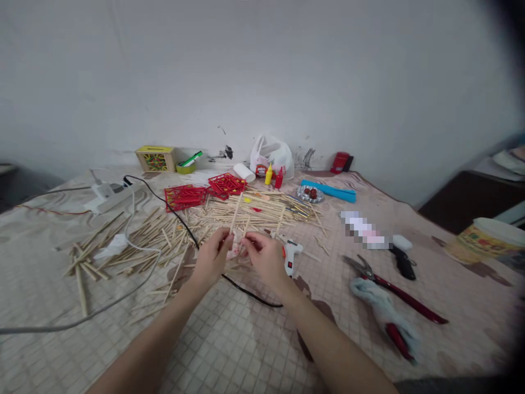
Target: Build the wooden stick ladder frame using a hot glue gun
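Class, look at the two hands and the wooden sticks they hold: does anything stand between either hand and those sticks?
Nothing visible does. The left hand and right hand pinch the wooden sticks directly. The black cable runs beneath them; the glue gun lies beside the right hand.

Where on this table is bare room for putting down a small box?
Bare table cloth lies between the two forearms, on the near side of the black cable, and between the glue gun and the shears. Crowded: the stick pile beyond the left hand and right hand, whose fingers pinch a stick piece.
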`<state>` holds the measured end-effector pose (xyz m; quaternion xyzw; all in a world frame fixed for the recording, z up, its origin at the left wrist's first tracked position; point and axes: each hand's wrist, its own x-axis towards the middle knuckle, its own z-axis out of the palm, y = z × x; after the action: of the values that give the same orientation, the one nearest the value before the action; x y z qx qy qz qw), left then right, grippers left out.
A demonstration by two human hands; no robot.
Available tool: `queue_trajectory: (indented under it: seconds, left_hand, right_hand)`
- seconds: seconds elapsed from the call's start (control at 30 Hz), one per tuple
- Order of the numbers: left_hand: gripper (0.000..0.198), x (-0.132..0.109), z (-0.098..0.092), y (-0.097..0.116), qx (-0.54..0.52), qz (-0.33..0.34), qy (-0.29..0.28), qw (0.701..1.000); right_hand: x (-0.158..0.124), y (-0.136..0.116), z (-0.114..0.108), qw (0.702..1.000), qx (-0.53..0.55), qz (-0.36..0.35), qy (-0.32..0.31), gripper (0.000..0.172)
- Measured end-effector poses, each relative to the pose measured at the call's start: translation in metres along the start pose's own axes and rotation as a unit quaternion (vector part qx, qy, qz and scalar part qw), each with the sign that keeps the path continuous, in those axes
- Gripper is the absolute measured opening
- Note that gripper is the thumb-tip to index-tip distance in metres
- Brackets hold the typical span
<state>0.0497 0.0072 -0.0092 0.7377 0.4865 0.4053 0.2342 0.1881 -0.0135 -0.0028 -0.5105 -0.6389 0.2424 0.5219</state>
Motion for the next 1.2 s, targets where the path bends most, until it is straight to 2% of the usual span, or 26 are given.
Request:
queue_trajectory:
  seconds: [0.5, 0.77, 1.0, 1.2]
  left_hand:
    - [0.021, -0.0033, 0.0054, -0.0034, -0.012, -0.005, -0.013, 1.0]
    - [0.02, -0.0038, 0.007, -0.0041, -0.021, -0.002, -0.022, 1.0]
    - [0.02, -0.0043, 0.0069, -0.0042, -0.021, -0.013, -0.021, 0.999]
    - [0.02, -0.0055, 0.0077, -0.0047, -0.021, -0.016, -0.027, 0.999]
  right_hand:
    - [0.0001, 0.0081, 0.0069, 0.999, 0.031, 0.003, -0.03, 0.014]
    - [-0.0006, 0.0063, 0.0034, 0.999, 0.002, -0.017, -0.051, 0.014]
    - [-0.0019, 0.004, 0.0032, 0.996, 0.061, -0.014, -0.07, 0.014]
    - [-0.0005, 0.0079, 0.0041, 0.996, 0.034, -0.008, -0.077, 0.014]
